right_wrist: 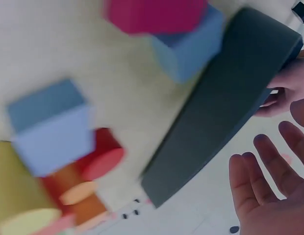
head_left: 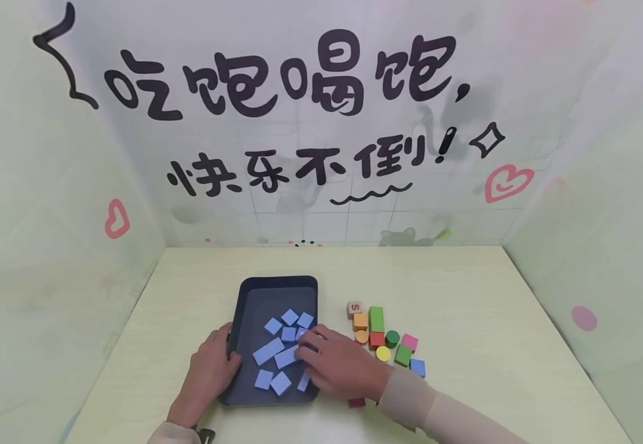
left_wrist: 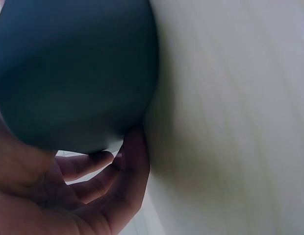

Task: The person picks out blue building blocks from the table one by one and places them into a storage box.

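Note:
A dark rectangular tray [head_left: 279, 282] lies on the pale table, with several light-blue blocks [head_left: 268, 351] in its middle and near part. My left hand [head_left: 207, 367] grips the tray's left side, thumb over the rim and fingers on the outer wall. Over the tray's right rim reaches my right hand [head_left: 344, 364], its fingertips close above blue blocks that it partly covers. In the right wrist view those fingers [right_wrist: 265, 169] are apart and gently bent, with nothing seen between them. Below the hand, a blue block [right_wrist: 191, 46] stands outside, close by the tray wall [right_wrist: 220, 98].
Right of the tray is a loose group of coloured blocks: a green bar [head_left: 376, 319], a letter cube [head_left: 355, 309], a yellow cylinder [head_left: 383, 353], a pink block [head_left: 410, 342] and a blue cube [head_left: 418, 367] among them. A dark-pink block [head_left: 356, 402] lies nearer. Printed walls enclose the table.

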Available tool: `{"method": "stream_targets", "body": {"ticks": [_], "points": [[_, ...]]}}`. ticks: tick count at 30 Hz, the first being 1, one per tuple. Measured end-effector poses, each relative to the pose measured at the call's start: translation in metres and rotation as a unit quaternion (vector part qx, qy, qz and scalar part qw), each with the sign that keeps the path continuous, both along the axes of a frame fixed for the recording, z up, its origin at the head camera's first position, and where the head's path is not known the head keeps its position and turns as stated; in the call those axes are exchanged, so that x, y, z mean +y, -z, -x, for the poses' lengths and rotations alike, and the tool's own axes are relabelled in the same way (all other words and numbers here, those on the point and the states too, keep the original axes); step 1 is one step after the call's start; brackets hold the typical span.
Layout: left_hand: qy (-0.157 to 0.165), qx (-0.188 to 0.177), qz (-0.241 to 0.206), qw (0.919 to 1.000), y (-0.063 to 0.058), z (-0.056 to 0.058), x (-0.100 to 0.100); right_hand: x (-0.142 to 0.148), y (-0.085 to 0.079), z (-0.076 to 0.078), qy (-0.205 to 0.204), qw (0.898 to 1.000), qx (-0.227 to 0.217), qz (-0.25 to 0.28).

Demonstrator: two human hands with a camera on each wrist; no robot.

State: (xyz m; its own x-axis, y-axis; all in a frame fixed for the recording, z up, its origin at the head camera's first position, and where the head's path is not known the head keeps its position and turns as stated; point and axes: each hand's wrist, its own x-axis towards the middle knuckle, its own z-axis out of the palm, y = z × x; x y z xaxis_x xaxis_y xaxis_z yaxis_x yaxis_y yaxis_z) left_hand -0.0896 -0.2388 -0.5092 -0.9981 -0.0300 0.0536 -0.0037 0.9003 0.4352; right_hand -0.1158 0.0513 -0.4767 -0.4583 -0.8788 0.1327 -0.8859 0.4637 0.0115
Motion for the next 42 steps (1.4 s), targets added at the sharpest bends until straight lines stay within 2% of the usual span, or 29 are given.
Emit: {"method": "stream_targets", "body": {"ticks": [6, 16, 23, 27, 42], "points": [[0.001, -0.002, 0.0, 1.0, -0.002, 0.0, 0.001, 0.022, 0.006, -0.008, 0.042, 0.997, -0.059, 0.011], [0.003, 0.005, 0.0, 1.0, 0.002, 0.0, -0.001, 0.038, 0.018, -0.018, 0.047, 0.995, -0.083, -0.002], [-0.003, 0.005, -0.002, 1.0, 0.006, 0.001, -0.001, 0.041, 0.025, -0.019, 0.073, 0.985, -0.149, -0.049], [-0.005, 0.003, -0.002, 1.0, 0.006, 0.001, -0.001, 0.041, 0.029, -0.02, 0.089, 0.979, -0.176, -0.058], [-0.007, -0.004, -0.001, 1.0, 0.003, 0.0, 0.001, 0.044, 0.038, -0.021, 0.095, 0.979, -0.178, -0.033]]}}
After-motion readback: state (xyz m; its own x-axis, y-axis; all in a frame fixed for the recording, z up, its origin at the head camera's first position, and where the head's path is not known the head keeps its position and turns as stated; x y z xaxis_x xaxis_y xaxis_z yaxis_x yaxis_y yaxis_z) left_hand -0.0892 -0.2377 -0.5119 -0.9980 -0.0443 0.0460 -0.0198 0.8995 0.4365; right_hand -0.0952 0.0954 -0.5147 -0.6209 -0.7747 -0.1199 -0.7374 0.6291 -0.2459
